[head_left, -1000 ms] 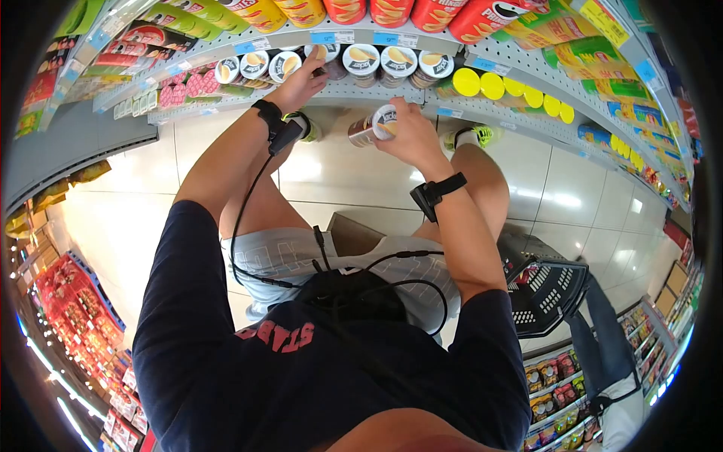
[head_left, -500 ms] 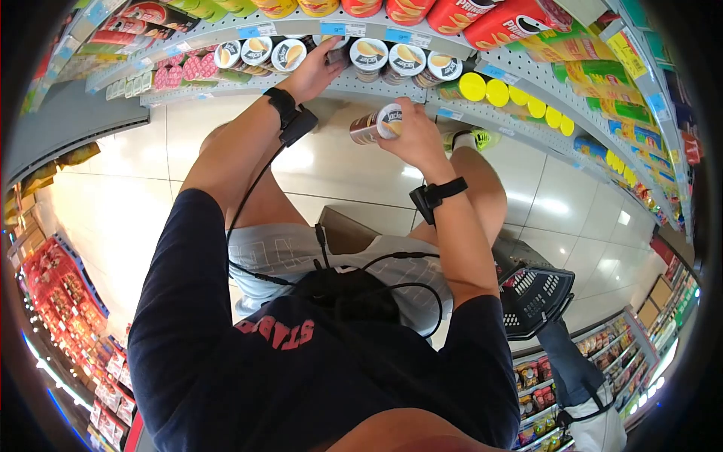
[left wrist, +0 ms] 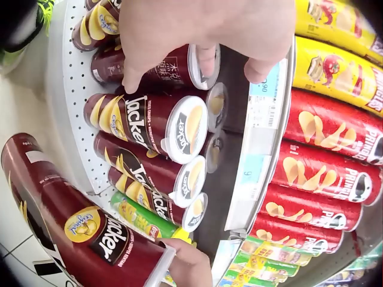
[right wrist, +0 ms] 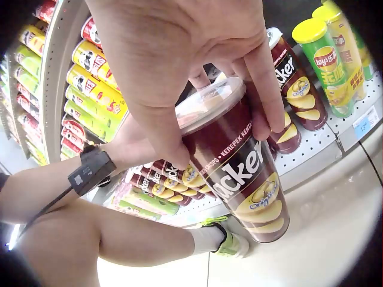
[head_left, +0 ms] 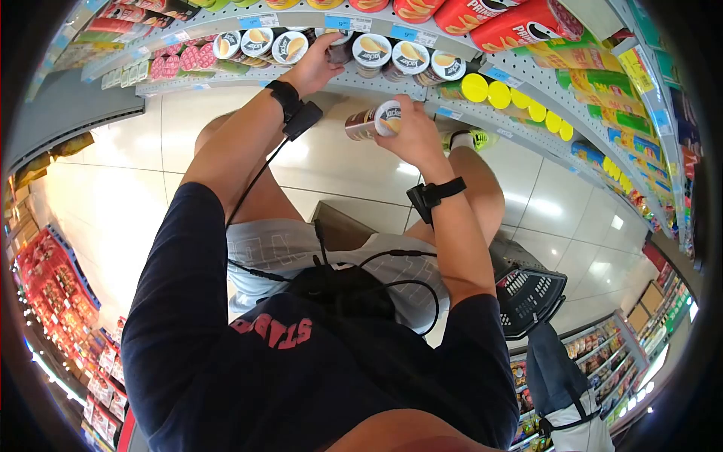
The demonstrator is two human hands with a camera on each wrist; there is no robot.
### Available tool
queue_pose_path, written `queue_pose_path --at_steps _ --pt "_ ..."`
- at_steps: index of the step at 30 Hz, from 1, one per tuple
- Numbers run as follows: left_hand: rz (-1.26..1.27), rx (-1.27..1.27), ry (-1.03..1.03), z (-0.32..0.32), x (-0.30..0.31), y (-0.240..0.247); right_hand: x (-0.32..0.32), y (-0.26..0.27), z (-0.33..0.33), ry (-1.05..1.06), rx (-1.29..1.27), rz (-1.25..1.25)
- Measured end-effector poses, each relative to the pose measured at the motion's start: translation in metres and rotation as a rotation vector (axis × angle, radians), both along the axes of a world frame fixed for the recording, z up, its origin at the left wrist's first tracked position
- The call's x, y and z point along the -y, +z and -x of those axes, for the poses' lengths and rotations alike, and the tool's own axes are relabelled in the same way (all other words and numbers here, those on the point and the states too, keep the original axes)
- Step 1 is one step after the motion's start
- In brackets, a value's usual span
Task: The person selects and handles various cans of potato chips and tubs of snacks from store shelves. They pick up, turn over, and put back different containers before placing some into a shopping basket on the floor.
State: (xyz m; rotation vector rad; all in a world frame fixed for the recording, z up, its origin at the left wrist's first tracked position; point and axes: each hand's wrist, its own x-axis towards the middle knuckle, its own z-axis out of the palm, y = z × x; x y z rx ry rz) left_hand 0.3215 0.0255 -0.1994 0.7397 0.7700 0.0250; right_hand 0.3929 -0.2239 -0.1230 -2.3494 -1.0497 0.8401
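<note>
In the head view my right hand [head_left: 414, 135] holds a brown Jacker potato crisp canister [head_left: 361, 124] in front of the shelf. The right wrist view shows thumb and fingers around the canister's upper end, just below its clear lid, with the base tilted outward. My left hand [head_left: 312, 74] reaches to the low shelf and grips another Jacker canister [left wrist: 149, 67] near its lid, thumb on one side and fingers at the other. Matching crisp canisters [left wrist: 146, 122] stand on both sides of it, their white-rimmed lids facing up.
Red Pringles canisters [head_left: 520, 26] fill the shelf above, behind a strip of price labels [head_left: 354, 24]. Yellow-lidded Lay's canisters [head_left: 498, 96] stand to the right. A black shopping basket [head_left: 531, 297] is on the floor by my right side, with another person's leg [head_left: 553, 369] behind it.
The canister under my left hand has gone farther back beneath the price strip, its lid now mostly covered. My right hand keeps its canister nearly still. The head view has shifted slightly.
</note>
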Motion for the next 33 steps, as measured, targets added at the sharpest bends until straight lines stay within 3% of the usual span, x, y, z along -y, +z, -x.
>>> queue_pose_path --at_steps 27,31,33 --pt "-0.019 0.056 0.006 -0.025 -0.009 -0.017 -0.001 -0.011 -0.002 0.012 0.007 -0.021" --pt "-0.040 -0.030 -0.057 -0.021 -0.014 -0.012 -0.001 -0.008 -0.004 0.011 -0.004 0.026" --pt "-0.054 -0.197 -0.002 -0.015 -0.013 -0.024 -0.003 -0.005 -0.003 0.004 -0.002 0.028"
